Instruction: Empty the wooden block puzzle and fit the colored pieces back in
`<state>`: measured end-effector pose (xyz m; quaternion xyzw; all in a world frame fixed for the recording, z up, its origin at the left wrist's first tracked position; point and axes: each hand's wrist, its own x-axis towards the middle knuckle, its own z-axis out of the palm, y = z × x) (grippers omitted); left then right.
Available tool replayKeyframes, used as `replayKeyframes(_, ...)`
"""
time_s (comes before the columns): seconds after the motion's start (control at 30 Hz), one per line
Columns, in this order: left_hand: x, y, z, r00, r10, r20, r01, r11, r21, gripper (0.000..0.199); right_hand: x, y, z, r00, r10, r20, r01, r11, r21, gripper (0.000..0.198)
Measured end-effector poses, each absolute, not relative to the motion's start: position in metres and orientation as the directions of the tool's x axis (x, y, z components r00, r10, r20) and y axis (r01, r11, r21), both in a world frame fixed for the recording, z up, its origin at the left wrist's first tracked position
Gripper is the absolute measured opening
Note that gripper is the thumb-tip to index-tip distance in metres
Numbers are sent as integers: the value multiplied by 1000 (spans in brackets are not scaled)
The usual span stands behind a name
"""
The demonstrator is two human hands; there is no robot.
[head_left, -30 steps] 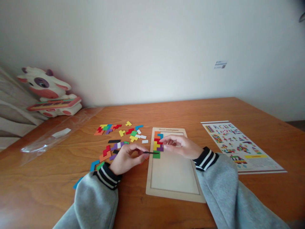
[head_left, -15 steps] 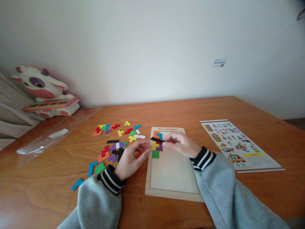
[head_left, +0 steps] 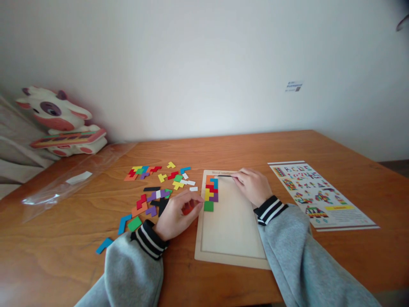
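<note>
Here, my wooden tray (head_left: 234, 232) holds orange, blue, red, yellow, purple and green pieces (head_left: 208, 206) down its left side. The black strip (head_left: 224, 175) is at its far edge, long axis running left to right. My right hand (head_left: 254, 186) pinches the strip's right end; my left hand (head_left: 175, 216) curls beside the tray, fingertips narrowly apart.

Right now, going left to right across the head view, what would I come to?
Cow toy, nearest loose green block, left hand, green block in the board, black strip held by the right hand, right hand, printed sheet.
</note>
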<state>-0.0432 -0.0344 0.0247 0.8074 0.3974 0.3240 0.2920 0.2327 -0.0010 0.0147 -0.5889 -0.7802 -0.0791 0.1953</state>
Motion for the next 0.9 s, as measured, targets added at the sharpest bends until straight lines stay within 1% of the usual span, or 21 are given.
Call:
replayKeyframes(0.1, -43, -34, 25, 471, 836, 282, 462, -506, 729, 16, 231, 0, 12, -260, 887, 382, 945, 315, -89, 22)
replayKeyframes(0.2, -43, -34, 24, 476, 835, 278, 461, -505, 730, 16, 230, 2, 7, -299, 871, 390, 923, 367, -112, 28)
replayKeyframes(0.27, -43, -34, 24, 480, 833, 277, 461, -508, 728, 16, 229, 3, 5, -365, 840, 402, 884, 449, -135, 30)
replayKeyframes(0.37, -43, -34, 24, 484, 831, 275, 463, -510, 725, 17, 227, 4, 1, -492, 761, 424, 786, 597, -161, 34)
replayKeyframes(0.43, -43, -34, 24, 488, 829, 274, 460, -511, 726, 17, 227, 5, 0, -532, 725, 438, 737, 651, -181, 36)
replayKeyframes(0.53, -43, -34, 24, 494, 823, 280, 453, -519, 725, 16, 228, 6, -2, -530, 720, 448, 722, 660, -207, 35)
replayKeyframes(0.7, -43, -35, 24, 501, 818, 282, 451, -525, 722, 15, 232, 6, 0, -489, 757, 432, 762, 613, -211, 26)
replayKeyframes(0.8, -43, -35, 24, 502, 819, 278, 457, -524, 718, 14, 231, 4, 2, -462, 774, 434, 778, 588, -220, 26)
replayKeyframes(0.9, -42, -35, 24, 509, 815, 276, 459, -528, 714, 15, 229, 3, 2, -469, 771, 431, 761, 600, -247, 29)
